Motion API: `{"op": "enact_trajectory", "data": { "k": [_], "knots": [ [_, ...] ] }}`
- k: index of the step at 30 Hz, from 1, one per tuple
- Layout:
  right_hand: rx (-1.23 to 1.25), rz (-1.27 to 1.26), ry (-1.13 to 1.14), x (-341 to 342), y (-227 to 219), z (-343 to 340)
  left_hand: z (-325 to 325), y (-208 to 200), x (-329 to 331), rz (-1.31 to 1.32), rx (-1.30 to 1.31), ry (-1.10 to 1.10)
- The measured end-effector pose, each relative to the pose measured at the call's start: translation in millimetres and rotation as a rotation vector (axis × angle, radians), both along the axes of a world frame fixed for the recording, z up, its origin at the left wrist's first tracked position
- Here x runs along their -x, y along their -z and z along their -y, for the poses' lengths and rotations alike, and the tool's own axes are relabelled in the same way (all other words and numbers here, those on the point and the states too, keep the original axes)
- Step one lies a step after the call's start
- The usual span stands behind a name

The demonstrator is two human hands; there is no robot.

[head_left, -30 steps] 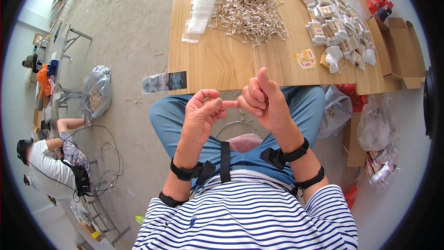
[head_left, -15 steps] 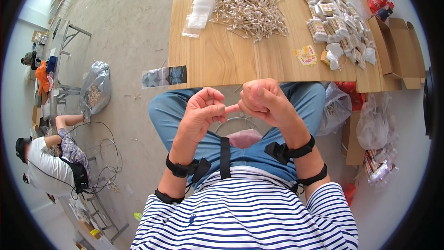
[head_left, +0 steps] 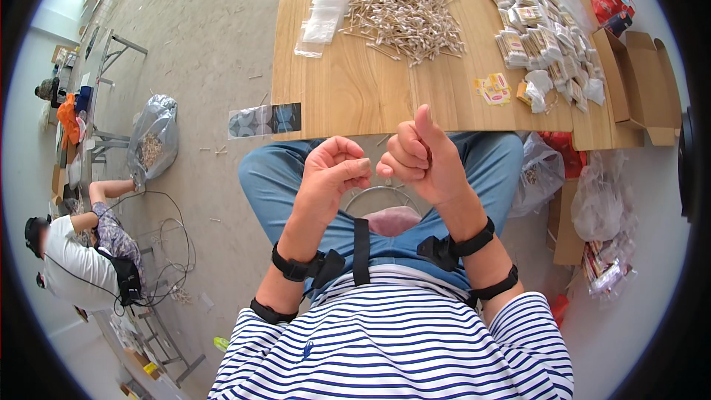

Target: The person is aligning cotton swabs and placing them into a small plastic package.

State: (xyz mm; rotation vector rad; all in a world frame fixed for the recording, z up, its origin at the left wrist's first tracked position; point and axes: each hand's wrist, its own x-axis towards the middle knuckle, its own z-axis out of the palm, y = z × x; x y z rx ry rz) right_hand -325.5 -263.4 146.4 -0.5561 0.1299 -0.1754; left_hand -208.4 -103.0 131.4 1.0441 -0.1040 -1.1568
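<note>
Both of my hands are raised over my lap, just short of the table's near edge, with a small gap between them. My left hand [head_left: 331, 180] is closed, its thumb pressed toward the bent fingers, and no object shows in it. Beside it, my right hand [head_left: 427, 161] has its fingers curled in and its thumb pointing up, holding nothing that I can see. Beyond them on the wooden table [head_left: 385, 107] lies a large heap of cotton swabs [head_left: 407, 11]. Clear plastic bags [head_left: 324, 11] lie left of the heap, and yellow-and-white cards [head_left: 492, 89] lie nearer on the right.
Many packed swab bundles [head_left: 544, 44] cover the table's right side, next to an open cardboard box [head_left: 652, 81]. A dark patterned packet [head_left: 264, 120] juts over the left corner. Plastic bags [head_left: 606, 196] hang at right. A co-worker [head_left: 85, 259] sits at far left near a bag of swabs [head_left: 153, 141].
My hands have come apart: the left was touching an outstretched finger of the right. That finger is now curled in, and my right thumb has gone up.
</note>
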Motion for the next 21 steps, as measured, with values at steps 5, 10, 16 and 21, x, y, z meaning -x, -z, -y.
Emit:
{"op": "enact_trajectory", "data": {
  "k": [5, 10, 16, 21],
  "knots": [
    [0.307, -0.226, 0.124, -2, 17, 11, 0, 7, -8, 0.101, -0.051, -0.038],
    [0.772, -0.534, 0.214, -12, 46, 19, 9, 11, -16, 0.139, -0.072, -0.077],
    [1.853, -0.607, 0.522, -54, 72, 55, 26, 36, -23, 1.347, -0.381, -0.026],
    [2.014, -0.716, 0.543, -101, 84, 92, 51, 64, -36, 1.618, -0.373, 0.063]
  ]
}}
